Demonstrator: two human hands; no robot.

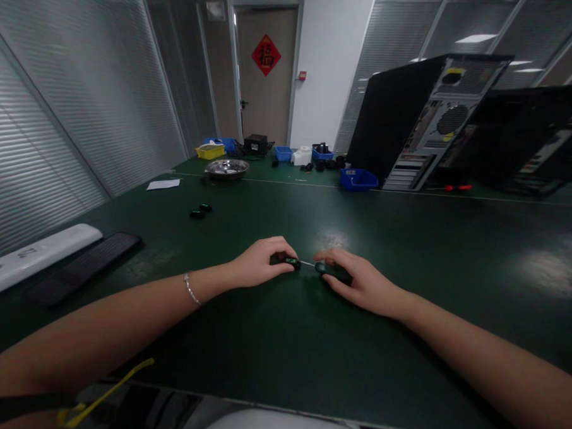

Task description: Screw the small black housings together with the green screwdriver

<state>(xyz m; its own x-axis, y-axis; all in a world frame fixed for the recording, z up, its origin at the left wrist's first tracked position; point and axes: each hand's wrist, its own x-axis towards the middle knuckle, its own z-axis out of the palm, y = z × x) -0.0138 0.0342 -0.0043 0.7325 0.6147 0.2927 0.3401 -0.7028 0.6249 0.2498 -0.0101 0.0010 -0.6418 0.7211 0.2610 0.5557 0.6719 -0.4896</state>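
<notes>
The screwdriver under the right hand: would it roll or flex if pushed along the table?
The screwdriver looks stiff, with a thin metal shaft. Its rounded handle would probably roll on the smooth table. The right hand covers it, suggesting it is light.

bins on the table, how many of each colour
blue bins: 4 — one near the computer case, two mid-table at the back, one behind the yellow bin
yellow bins: 1
total: 5
The far ones are small and dim, so the blue count is my best reading.
</notes>
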